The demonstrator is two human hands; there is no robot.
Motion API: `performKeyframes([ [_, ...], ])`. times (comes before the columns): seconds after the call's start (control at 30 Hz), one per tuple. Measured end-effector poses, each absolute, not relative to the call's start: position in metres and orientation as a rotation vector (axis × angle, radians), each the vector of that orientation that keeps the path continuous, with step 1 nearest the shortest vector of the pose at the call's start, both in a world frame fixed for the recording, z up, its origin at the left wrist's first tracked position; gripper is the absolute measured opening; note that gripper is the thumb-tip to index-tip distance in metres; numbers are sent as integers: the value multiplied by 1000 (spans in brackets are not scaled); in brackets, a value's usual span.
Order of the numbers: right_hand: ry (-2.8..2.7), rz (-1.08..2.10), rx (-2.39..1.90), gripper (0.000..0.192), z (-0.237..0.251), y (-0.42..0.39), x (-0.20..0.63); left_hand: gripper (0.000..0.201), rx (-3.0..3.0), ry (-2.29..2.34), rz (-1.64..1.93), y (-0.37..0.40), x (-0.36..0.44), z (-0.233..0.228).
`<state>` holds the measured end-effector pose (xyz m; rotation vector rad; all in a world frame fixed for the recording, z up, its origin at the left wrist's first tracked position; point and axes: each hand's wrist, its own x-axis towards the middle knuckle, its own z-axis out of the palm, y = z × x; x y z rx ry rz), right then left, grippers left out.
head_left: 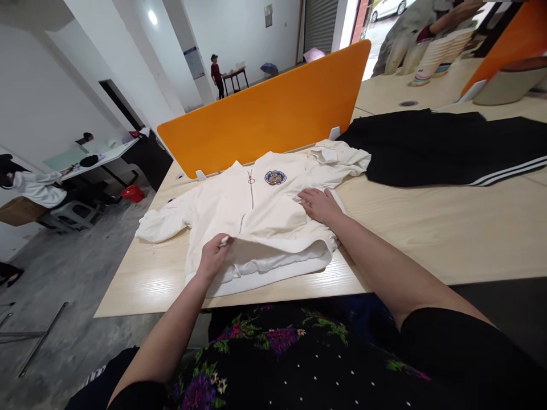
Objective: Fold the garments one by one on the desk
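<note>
A white zip jacket (222,193) lies spread on the wooden table (401,228), its collar toward the orange divider. A round badge (275,177) sits on its chest beside the short zip (251,188). My left hand (213,254) is closed on the front hem, lifting it so the jacket's bottom gapes and the inside shows. My right hand (319,206) rests flat with fingers out on the jacket's side, below the folded sleeve (337,156).
An orange divider (265,114) stands along the table's back. Black trousers with white stripes (440,148) lie to the right. Stacked paper cups (431,60) and a pot (513,80) stand farther right, near another person's arm (453,20). The table's front edge is close to my body.
</note>
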<state>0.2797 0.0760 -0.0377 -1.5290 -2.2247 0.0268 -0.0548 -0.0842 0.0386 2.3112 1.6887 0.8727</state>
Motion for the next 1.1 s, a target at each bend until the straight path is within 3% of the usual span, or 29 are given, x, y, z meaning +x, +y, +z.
performKeyframes([
  [0.13, -2220, 40, -1521, 44, -37, 75, 281, 23, 2325, 1528, 943, -99, -47, 42],
  [0.3, -2218, 36, -1522, 43, -40, 76, 280, 36, 2886, 1429, 293, -123, -38, 19],
  [0.37, -2224, 53, -1530, 42, -37, 78, 279, 39, 3015, 1403, 202, -128, -37, 10],
  [0.6, -1869, 341, -1283, 43, 22, 26, 289, 54, 2881, 1439, 480, -128, -42, -3],
  [0.73, -2169, 514, -947, 42, 35, -42, 291, 58, 2751, 1470, 509, -127, -41, -5],
  [0.83, -2331, 265, -891, 27, 24, -72, 287, 63, 2743, 1471, 543, -127, -41, -7],
  [0.97, -2033, -153, -1130, 30, 18, -89, 296, 67, 2791, 1424, 713, -130, -44, -11],
  [1.1, -1731, -189, -1225, 26, 21, -102, 318, 55, 2859, 1260, 824, -131, -45, -11],
])
